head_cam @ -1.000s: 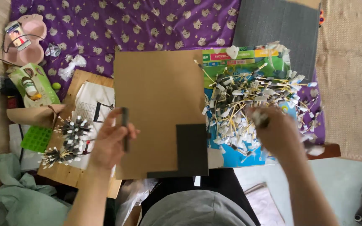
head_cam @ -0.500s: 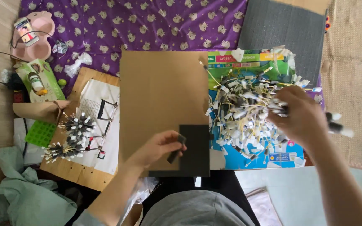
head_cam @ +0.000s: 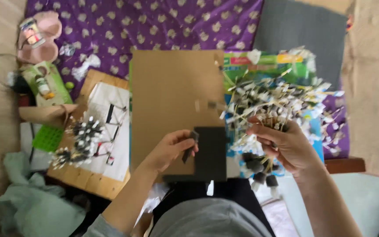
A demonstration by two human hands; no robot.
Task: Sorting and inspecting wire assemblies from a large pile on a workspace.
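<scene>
My left hand pinches a small dark stick-like piece over the lower part of a brown cardboard sheet, at the edge of a black rectangle lying on it. My right hand is closed around a bunch of thin sticks with paper-wrapped ends, at the near edge of a big pile of such sticks. Several dark-tipped sticks hang below that hand.
A wooden board with white paper and two spiky stick clusters lies to the left. A green box, a green grid piece, a pink item, a purple patterned cloth and a grey mat surround them.
My left hand moved from the cardboard's left edge to the black rectangle with the dark piece. My right hand swung out right, then came back and closed on a bunch of sticks.
</scene>
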